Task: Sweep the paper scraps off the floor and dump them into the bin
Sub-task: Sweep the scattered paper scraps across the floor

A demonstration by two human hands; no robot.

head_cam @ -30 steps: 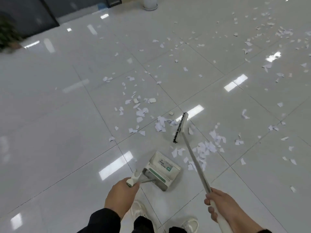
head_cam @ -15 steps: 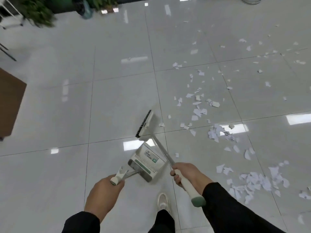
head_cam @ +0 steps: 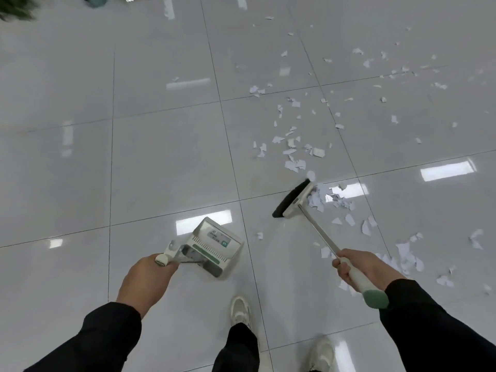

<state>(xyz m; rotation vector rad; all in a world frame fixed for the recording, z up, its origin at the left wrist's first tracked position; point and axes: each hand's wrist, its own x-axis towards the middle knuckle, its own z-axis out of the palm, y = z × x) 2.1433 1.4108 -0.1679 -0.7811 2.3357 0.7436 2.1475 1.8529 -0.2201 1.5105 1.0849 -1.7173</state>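
White paper scraps lie scattered over the glossy tiled floor, mostly to the right and far right. My left hand grips the handle of a white dustpan with a green stripe, which hangs low at the centre. My right hand grips the white handle of a broom; its green end cap sticks out behind my hand. The broom head with black bristles rests on the floor against a small heap of scraps. No bin is in view.
A green plant shows blurred at the top left corner. My two white shoes stand on the tiles below the dustpan. Bright ceiling-light reflections dot the floor. More scraps lie near my right arm.
The broom head has swung from just beyond the dustpan to the right, against a heap of scraps. My right hand moved right. The view shifted, and the dustpan stays in my left hand.
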